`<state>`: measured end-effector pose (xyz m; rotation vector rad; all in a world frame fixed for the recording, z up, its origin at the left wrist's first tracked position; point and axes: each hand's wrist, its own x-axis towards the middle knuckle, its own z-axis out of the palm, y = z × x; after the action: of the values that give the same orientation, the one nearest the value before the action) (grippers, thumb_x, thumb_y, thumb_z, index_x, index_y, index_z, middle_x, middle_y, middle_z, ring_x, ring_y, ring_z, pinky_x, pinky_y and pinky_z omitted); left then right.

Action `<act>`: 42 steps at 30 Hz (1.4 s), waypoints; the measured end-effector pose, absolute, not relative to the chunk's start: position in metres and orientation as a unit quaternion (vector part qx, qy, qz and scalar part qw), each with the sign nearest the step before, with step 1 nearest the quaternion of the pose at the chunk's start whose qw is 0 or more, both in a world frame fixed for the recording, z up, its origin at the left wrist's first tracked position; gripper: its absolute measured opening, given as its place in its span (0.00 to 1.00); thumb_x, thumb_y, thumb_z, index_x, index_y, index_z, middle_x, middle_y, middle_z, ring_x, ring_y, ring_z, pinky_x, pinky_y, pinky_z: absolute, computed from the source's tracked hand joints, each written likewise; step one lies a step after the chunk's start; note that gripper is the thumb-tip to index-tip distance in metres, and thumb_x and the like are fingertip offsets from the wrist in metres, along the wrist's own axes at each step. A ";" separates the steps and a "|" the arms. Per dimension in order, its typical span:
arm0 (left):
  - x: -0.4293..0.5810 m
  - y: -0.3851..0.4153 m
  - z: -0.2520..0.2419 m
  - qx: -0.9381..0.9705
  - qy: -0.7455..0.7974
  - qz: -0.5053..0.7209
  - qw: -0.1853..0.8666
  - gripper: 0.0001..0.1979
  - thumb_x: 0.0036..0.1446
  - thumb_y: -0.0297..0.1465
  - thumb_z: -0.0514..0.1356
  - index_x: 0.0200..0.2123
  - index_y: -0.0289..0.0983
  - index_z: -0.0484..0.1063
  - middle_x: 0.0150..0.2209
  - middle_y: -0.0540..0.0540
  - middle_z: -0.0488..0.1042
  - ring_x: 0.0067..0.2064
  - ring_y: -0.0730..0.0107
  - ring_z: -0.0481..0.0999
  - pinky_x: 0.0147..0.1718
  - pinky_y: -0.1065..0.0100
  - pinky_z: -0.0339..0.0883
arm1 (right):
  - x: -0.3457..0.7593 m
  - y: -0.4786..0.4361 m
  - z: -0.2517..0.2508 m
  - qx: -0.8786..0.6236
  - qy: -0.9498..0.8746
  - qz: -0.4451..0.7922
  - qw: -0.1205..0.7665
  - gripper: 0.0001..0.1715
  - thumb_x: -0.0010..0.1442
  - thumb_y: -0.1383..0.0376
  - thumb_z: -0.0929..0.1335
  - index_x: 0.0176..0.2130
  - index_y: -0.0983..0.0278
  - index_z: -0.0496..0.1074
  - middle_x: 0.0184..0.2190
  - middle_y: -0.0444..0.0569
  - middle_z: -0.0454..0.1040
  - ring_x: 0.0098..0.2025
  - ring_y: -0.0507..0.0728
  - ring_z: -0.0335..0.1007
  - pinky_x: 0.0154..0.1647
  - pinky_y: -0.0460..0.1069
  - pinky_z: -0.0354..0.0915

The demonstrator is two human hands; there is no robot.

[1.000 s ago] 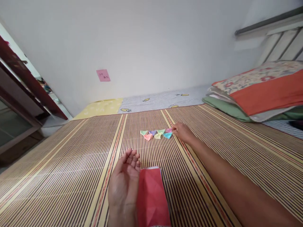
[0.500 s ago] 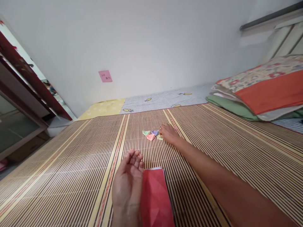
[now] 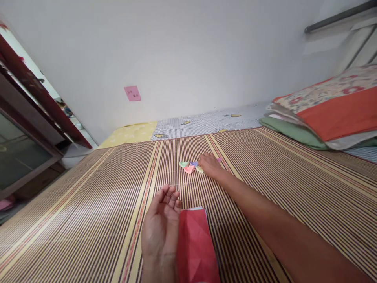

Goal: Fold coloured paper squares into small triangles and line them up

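Several small folded paper triangles lie together on the striped bamboo mat (image 3: pixel 118 196): a green one (image 3: pixel 183 164), a pink-orange one (image 3: pixel 189 169), a blue one (image 3: pixel 193 164) and a pale yellow one (image 3: pixel 200 169). Over the right end of this group is my right hand (image 3: pixel 209 165), its fingers bent down; what they grip, if anything, is hidden. A bit of magenta paper (image 3: pixel 219 159) shows just beyond it. My left hand (image 3: pixel 163 220) rests palm up, fingers loosely curled and holding nothing, beside a stack of red paper (image 3: pixel 196 243).
Folded bedding (image 3: pixel 338 106) is piled at the right, against the wall. Patterned cloth (image 3: pixel 200 121) and yellow cloth (image 3: pixel 129 133) run along the mat's far edge. A pink note (image 3: pixel 132 93) is stuck to the wall. A dark red door frame stands at the left.
The view has shifted slightly. More of the magenta paper shows beside my right hand, which stays over the triangles. My left hand keeps its pose.
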<state>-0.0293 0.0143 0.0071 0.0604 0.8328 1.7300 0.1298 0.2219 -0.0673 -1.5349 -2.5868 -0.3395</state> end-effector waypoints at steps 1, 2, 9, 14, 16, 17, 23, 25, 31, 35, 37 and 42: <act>-0.029 0.014 0.007 0.027 0.356 0.738 0.572 0.14 0.65 0.22 0.56 0.31 0.32 0.79 0.32 0.41 0.80 0.33 0.68 0.80 0.32 0.70 0.74 | 0.130 0.221 -0.067 -0.505 -0.854 -0.111 0.059 0.19 0.69 0.60 0.69 0.56 0.65 0.71 0.55 0.55 0.73 0.51 0.62 0.74 0.50 0.60 0.73; -0.029 0.014 0.007 0.029 0.356 0.739 0.571 0.13 0.65 0.22 0.56 0.31 0.32 0.79 0.32 0.41 0.80 0.33 0.68 0.80 0.33 0.70 0.74 | 0.129 0.221 -0.066 -0.505 -0.854 -0.109 0.060 0.19 0.69 0.60 0.69 0.56 0.65 0.71 0.55 0.55 0.73 0.51 0.62 0.74 0.51 0.60 0.73; -0.030 0.014 0.007 0.027 0.359 0.736 0.573 0.14 0.65 0.22 0.55 0.31 0.31 0.80 0.32 0.41 0.80 0.32 0.68 0.80 0.31 0.71 0.75 | 0.141 0.217 -0.055 -0.516 -0.846 -0.103 0.090 0.18 0.69 0.60 0.69 0.56 0.64 0.71 0.55 0.55 0.73 0.51 0.61 0.74 0.51 0.60 0.73; -0.030 0.016 0.007 0.022 0.353 0.737 0.576 0.15 0.66 0.21 0.54 0.31 0.31 0.80 0.31 0.42 0.80 0.31 0.70 0.81 0.30 0.72 0.75 | 0.189 0.214 -0.041 -0.554 -0.819 -0.097 0.115 0.18 0.69 0.60 0.69 0.56 0.64 0.71 0.55 0.54 0.73 0.52 0.62 0.74 0.51 0.61 0.73; -0.029 0.015 0.007 0.026 0.350 0.736 0.579 0.15 0.66 0.22 0.54 0.31 0.31 0.80 0.31 0.42 0.80 0.31 0.69 0.81 0.30 0.72 0.75 | 0.205 0.210 -0.042 -0.562 -0.814 -0.089 0.112 0.18 0.69 0.60 0.69 0.55 0.65 0.71 0.54 0.54 0.74 0.50 0.61 0.75 0.50 0.60 0.73; -0.028 0.015 0.007 0.029 0.349 0.735 0.581 0.15 0.66 0.22 0.55 0.31 0.31 0.80 0.31 0.42 0.80 0.31 0.69 0.81 0.30 0.72 0.75 | 0.210 0.208 -0.044 -0.564 -0.814 -0.085 0.109 0.18 0.69 0.60 0.69 0.55 0.65 0.71 0.54 0.54 0.74 0.50 0.61 0.75 0.49 0.60 0.73; -0.028 0.014 0.006 0.034 0.350 0.733 0.582 0.15 0.66 0.22 0.54 0.32 0.30 0.80 0.32 0.41 0.80 0.32 0.67 0.81 0.31 0.71 0.76 | 0.204 0.202 -0.066 -0.569 -0.814 -0.080 0.090 0.18 0.69 0.60 0.69 0.56 0.64 0.71 0.54 0.54 0.73 0.50 0.61 0.75 0.50 0.60 0.73; -0.029 0.015 0.005 0.033 0.349 0.734 0.582 0.15 0.66 0.22 0.54 0.31 0.30 0.80 0.32 0.41 0.80 0.32 0.67 0.82 0.31 0.71 0.76 | 0.198 0.204 -0.068 -0.570 -0.813 -0.085 0.083 0.18 0.69 0.60 0.69 0.56 0.64 0.71 0.55 0.54 0.73 0.51 0.61 0.75 0.50 0.60 0.73; -0.029 0.017 0.005 0.031 0.355 0.734 0.578 0.14 0.65 0.22 0.55 0.32 0.30 0.79 0.32 0.41 0.80 0.31 0.67 0.81 0.29 0.71 0.75 | 0.191 0.211 -0.067 -0.570 -0.813 -0.099 0.061 0.18 0.69 0.60 0.69 0.56 0.64 0.71 0.55 0.54 0.73 0.51 0.61 0.75 0.50 0.60 0.73; -0.026 0.016 0.006 0.027 0.357 0.733 0.578 0.15 0.66 0.22 0.54 0.31 0.30 0.79 0.32 0.41 0.80 0.31 0.68 0.81 0.29 0.71 0.74 | 0.192 0.211 -0.066 -0.567 -0.814 -0.113 0.053 0.18 0.69 0.60 0.69 0.56 0.64 0.71 0.55 0.54 0.73 0.51 0.61 0.75 0.50 0.60 0.73; -0.026 0.017 0.006 0.027 0.359 0.733 0.577 0.15 0.66 0.22 0.54 0.30 0.30 0.79 0.32 0.41 0.79 0.31 0.68 0.80 0.29 0.71 0.74 | 0.191 0.211 -0.066 -0.564 -0.815 -0.120 0.051 0.18 0.69 0.60 0.69 0.56 0.64 0.71 0.55 0.54 0.73 0.51 0.61 0.75 0.50 0.60 0.73; -0.027 0.016 0.005 0.030 0.360 0.731 0.578 0.14 0.66 0.23 0.55 0.31 0.31 0.79 0.33 0.41 0.79 0.32 0.68 0.80 0.30 0.71 0.74 | 0.190 0.211 -0.066 -0.553 -0.821 -0.133 0.049 0.18 0.69 0.60 0.69 0.56 0.64 0.71 0.55 0.54 0.73 0.51 0.61 0.75 0.50 0.60 0.73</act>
<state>-0.0271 0.0164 0.0050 0.0698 0.8425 1.7108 0.1897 0.2111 -0.0658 -1.6854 -2.5014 -0.4060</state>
